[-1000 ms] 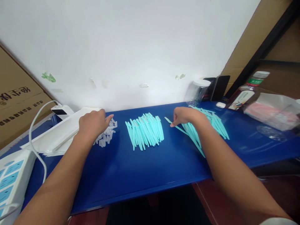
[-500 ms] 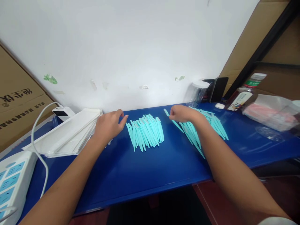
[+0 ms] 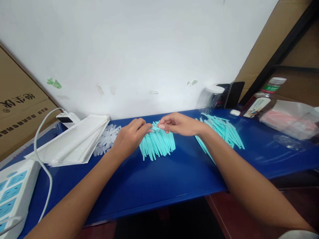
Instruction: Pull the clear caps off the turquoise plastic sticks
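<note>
My left hand (image 3: 129, 137) and my right hand (image 3: 175, 123) meet above the middle pile of turquoise plastic sticks (image 3: 158, 144) on the blue table (image 3: 159, 179). Both pinch one turquoise stick (image 3: 156, 127) between their fingertips; whether a clear cap is also in the left fingers I cannot tell. A second pile of turquoise sticks (image 3: 223, 131) lies to the right, behind my right forearm. A heap of small clear plastic caps (image 3: 106, 141) lies left of my left hand.
A stack of white flat sleeves (image 3: 72, 141) lies at the left, with a white charger and cable (image 3: 66, 118) and a white power strip (image 3: 12, 189). At the back right stand a clear jar (image 3: 210, 98), a phone (image 3: 233, 94), a bottle (image 3: 261, 98) and a plastic bag (image 3: 291, 118). Cardboard boxes flank both sides.
My left hand left the clear caps and moved right; my right hand carried a turquoise stick left from the right pile. Both now meet over the middle pile.
</note>
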### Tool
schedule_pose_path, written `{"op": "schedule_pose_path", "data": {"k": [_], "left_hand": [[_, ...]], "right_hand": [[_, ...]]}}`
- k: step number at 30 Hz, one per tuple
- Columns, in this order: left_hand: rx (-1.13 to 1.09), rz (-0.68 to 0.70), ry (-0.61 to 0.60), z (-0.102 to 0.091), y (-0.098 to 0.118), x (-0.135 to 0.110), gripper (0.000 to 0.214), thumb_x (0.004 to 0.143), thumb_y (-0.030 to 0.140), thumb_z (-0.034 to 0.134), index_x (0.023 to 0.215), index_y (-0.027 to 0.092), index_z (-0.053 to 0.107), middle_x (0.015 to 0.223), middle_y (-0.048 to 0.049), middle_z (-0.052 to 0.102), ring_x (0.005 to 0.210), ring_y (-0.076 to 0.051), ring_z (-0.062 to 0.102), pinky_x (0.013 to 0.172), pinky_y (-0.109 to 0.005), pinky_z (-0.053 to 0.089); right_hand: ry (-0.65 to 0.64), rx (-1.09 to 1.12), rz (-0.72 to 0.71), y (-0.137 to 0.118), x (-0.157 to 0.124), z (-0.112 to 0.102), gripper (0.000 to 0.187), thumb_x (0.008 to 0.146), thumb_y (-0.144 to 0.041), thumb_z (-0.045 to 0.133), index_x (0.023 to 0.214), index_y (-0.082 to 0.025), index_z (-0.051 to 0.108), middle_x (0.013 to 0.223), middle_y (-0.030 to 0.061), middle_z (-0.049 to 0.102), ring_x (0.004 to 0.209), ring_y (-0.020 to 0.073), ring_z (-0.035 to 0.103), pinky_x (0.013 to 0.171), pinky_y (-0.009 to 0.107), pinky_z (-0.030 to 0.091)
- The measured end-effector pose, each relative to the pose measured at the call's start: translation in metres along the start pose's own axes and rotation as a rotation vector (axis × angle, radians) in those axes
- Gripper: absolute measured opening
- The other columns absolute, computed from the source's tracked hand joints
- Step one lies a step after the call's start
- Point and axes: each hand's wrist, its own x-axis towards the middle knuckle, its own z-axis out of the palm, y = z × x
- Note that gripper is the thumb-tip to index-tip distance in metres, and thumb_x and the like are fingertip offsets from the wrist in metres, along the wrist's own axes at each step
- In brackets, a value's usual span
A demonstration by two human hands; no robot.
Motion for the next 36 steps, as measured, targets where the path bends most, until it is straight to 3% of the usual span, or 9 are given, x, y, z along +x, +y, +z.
{"op": "schedule_pose_path", "data": {"k": [4, 7, 11, 14, 17, 21, 25, 29, 36], "left_hand": [[-0.024, 0.01, 0.016, 0.0, -0.005, 0.0, 0.018, 0.107, 0.023, 0.051, 0.11, 0.019, 0.069, 0.102, -0.0079, 0.071, 0.089, -0.019, 0.064, 0.071, -0.03, 0.05], [-0.075, 0.008, -0.043, 0.001, -0.009, -0.001, 0.021, 0.108, 0.022, 0.047, 0.105, 0.018, 0.068, 0.102, -0.0083, 0.072, 0.093, -0.02, 0.064, 0.078, -0.032, 0.051], [-0.006, -0.095, -0.168, -0.001, -0.025, -0.004, 0.031, 0.11, 0.029, 0.04, 0.105, 0.017, 0.069, 0.1, -0.0101, 0.072, 0.094, -0.023, 0.065, 0.077, -0.035, 0.051], [0.108, -0.213, -0.291, -0.004, -0.042, -0.008, 0.04, 0.111, 0.036, 0.037, 0.105, 0.017, 0.071, 0.101, -0.0122, 0.072, 0.097, -0.026, 0.065, 0.072, -0.037, 0.049], [0.186, -0.335, -0.41, -0.008, -0.056, -0.011, 0.042, 0.11, 0.038, 0.036, 0.106, 0.018, 0.073, 0.104, -0.0139, 0.072, 0.101, -0.03, 0.065, 0.069, -0.038, 0.047], [0.233, -0.495, -0.517, -0.014, -0.067, -0.013, 0.041, 0.108, 0.038, 0.038, 0.107, 0.019, 0.074, 0.106, -0.0146, 0.074, 0.102, -0.033, 0.066, 0.07, -0.038, 0.046], [0.253, -0.566, -0.589, -0.013, -0.073, -0.016, 0.04, 0.106, 0.04, 0.04, 0.104, 0.019, 0.074, 0.104, -0.0143, 0.076, 0.097, -0.032, 0.068, 0.068, -0.038, 0.044], [0.246, -0.568, -0.607, -0.01, -0.076, -0.018, 0.039, 0.103, 0.04, 0.042, 0.101, 0.019, 0.074, 0.103, -0.0148, 0.076, 0.097, -0.033, 0.069, 0.069, -0.038, 0.045], [0.284, -0.613, -0.708, -0.012, -0.079, -0.018, 0.037, 0.099, 0.041, 0.044, 0.097, 0.02, 0.074, 0.103, -0.0158, 0.077, 0.098, -0.034, 0.069, 0.07, -0.038, 0.047]], "right_hand": [[-0.011, 0.005, -0.021, 0.0, 0.001, 0.002, 0.04, 0.094, -0.053, 0.069, 0.104, -0.014, 0.073, 0.087, 0.0052, 0.071, 0.078, 0.0149, 0.062, 0.07, 0.026, 0.046], [0.005, -0.075, -0.012, 0.002, 0.0, 0.0, 0.033, 0.095, -0.047, 0.067, 0.096, -0.015, 0.074, 0.086, 0.0053, 0.073, 0.07, 0.0135, 0.061, 0.066, 0.026, 0.045], [0.167, -0.342, 0.029, 0.011, -0.001, -0.009, 0.024, 0.094, -0.033, 0.066, 0.084, -0.014, 0.077, 0.081, 0.005, 0.074, 0.072, 0.0146, 0.06, 0.066, 0.027, 0.042], [0.258, -0.449, 0.178, 0.021, 0.0, -0.015, 0.021, 0.092, -0.029, 0.069, 0.086, -0.014, 0.081, 0.08, 0.0063, 0.075, 0.071, 0.0164, 0.061, 0.064, 0.028, 0.041], [0.253, -0.381, 0.392, 0.027, 0.003, -0.015, 0.02, 0.089, -0.031, 0.072, 0.086, -0.014, 0.081, 0.079, 0.0067, 0.076, 0.061, 0.0147, 0.057, 0.055, 0.028, 0.039], [0.283, -0.398, 0.555, 0.026, 0.008, -0.007, 0.032, 0.088, -0.04, 0.074, 0.069, -0.014, 0.076, 0.07, 0.0078, 0.074, 0.051, 0.0129, 0.053, 0.051, 0.028, 0.038], [0.252, -0.44, 0.595, 0.021, 0.012, 0.003, 0.047, 0.095, -0.042, 0.064, 0.058, -0.015, 0.07, 0.06, 0.0089, 0.07, 0.044, 0.0129, 0.052, 0.052, 0.028, 0.042], [0.16, -0.419, 0.588, 0.018, 0.014, 0.012, 0.049, 0.097, -0.036, 0.061, 0.053, -0.015, 0.067, 0.062, 0.01, 0.072, 0.047, 0.0141, 0.056, 0.054, 0.028, 0.045], [0.18, -0.527, 0.589, 0.025, 0.013, 0.003, 0.037, 0.097, -0.041, 0.064, 0.072, -0.016, 0.077, 0.073, 0.0092, 0.076, 0.062, 0.0177, 0.066, 0.059, 0.028, 0.044]]}}
